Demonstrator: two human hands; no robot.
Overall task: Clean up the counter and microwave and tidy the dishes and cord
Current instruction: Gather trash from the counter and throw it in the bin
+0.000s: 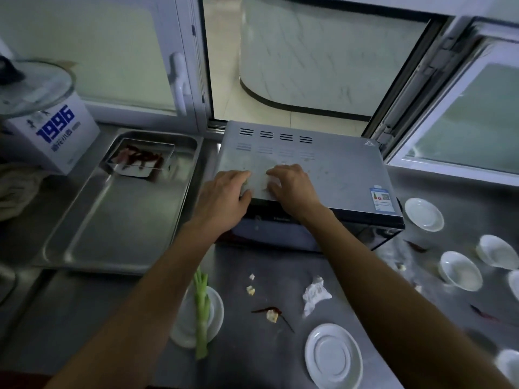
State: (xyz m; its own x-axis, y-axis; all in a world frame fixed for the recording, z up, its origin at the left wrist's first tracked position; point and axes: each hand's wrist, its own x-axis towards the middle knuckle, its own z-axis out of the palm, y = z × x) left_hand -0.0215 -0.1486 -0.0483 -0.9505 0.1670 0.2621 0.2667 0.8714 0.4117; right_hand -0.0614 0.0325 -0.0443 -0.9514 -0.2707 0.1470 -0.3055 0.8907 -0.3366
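Observation:
A grey microwave (337, 167) stands on the steel counter (252, 262) below an open window. Both my hands rest on its smudged top near the front left. My left hand (224, 197) and my right hand (292, 186) curl their fingers onto a pale tissue (259, 179) pressed flat between them. On the counter in front lie a crumpled tissue (316, 294), a dried chilli (266, 309) and crumbs (250, 289). A white saucer (334, 356) and a plate (216, 307) with a green onion (201, 318) sit near me. No cord is visible.
Several small white bowls (460, 270) and chilli bits (484, 315) are scattered at the right. At the left a steel tray (118, 220) holds a small container of chillies (140, 160). Behind it stand a white box (56, 136) under a glass lid (33, 85) and a cloth (16, 189).

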